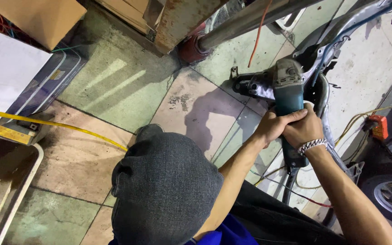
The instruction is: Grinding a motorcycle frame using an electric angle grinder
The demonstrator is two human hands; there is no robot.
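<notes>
A yellow hose (46,122) trails across the worn tiled floor (114,81). The left hand (273,127) and right hand (306,130) both wrap the teal grinder (289,97), steadying it low against a curved grey metal frame (341,36); its disc is probably hidden underneath.

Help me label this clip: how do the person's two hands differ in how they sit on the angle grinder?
The right hand wears a silver chain bracelet; the left hand has a bare wrist. The left hand's fingers reach across the blue grinder body, while the right hand sits behind, nearer the cord end. Both clasp the grinder together.
</notes>
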